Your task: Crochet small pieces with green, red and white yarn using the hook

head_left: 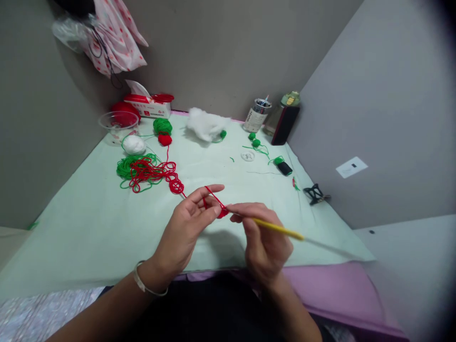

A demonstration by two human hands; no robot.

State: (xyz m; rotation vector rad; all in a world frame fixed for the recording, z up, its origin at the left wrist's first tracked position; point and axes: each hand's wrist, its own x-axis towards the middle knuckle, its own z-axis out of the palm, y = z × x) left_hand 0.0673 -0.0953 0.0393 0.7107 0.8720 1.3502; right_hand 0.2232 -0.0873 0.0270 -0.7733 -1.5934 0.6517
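Note:
My left hand [190,218] pinches a small red crocheted piece [223,212] between thumb and fingers, and red yarn runs over its raised index finger. My right hand [265,237] grips a crochet hook with a yellow handle [280,228]; the hook's tip meets the red piece. From my left hand the strand leads back to a loose tangle of red yarn [153,172] on the table, lying partly over green yarn [125,167]. A red ball [165,139] sits behind the tangle, against a green ball [163,126].
White stuffing [206,124], a white ball [134,145], a plastic tub [119,130] and a tissue box [155,109] stand at the back. A can [257,115], a bottle [276,118], a phone [285,125], small green pieces [256,142] and a black clip [315,194] are at right.

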